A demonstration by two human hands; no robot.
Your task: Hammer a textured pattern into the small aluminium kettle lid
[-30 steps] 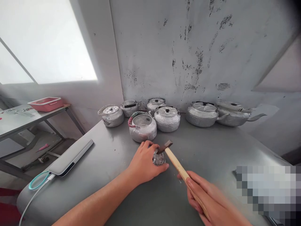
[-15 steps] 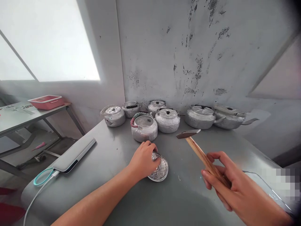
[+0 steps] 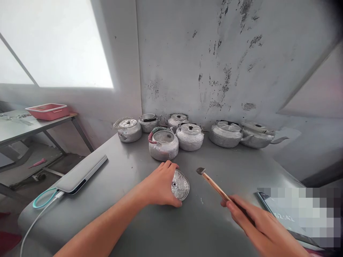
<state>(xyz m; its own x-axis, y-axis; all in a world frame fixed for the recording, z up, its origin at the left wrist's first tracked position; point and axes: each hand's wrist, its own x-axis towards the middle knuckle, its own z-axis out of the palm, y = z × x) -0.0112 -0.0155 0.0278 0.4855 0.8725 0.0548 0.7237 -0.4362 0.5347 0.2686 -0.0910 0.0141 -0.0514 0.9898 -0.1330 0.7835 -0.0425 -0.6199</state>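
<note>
My left hand (image 3: 162, 185) grips a round, embossed metal kettle lid (image 3: 182, 186) by its edge, thumb on the near side and fingers on the far side. A small hole shows at the lid's middle. My right hand (image 3: 254, 223) is closed round the wooden handle of a small hammer (image 3: 215, 186). The hammer's dark head points forward and stays apart from the lid. Just beyond my left hand stands an open-topped silver kettle (image 3: 164, 151) with a red and green wrapped handle.
Several more dented metal kettles, among them a lidded one (image 3: 190, 137), line the wall side of the grey table (image 3: 150, 228). A power bank (image 3: 80, 175) with cables lies left, a phone (image 3: 284, 217) right. A pink basket (image 3: 49, 113) sits on another table.
My left hand has shifted from pressing over the lid to holding its edge, and the lid's face has turned. My right hand has lowered the hammer, its head tilting and moving left.
</note>
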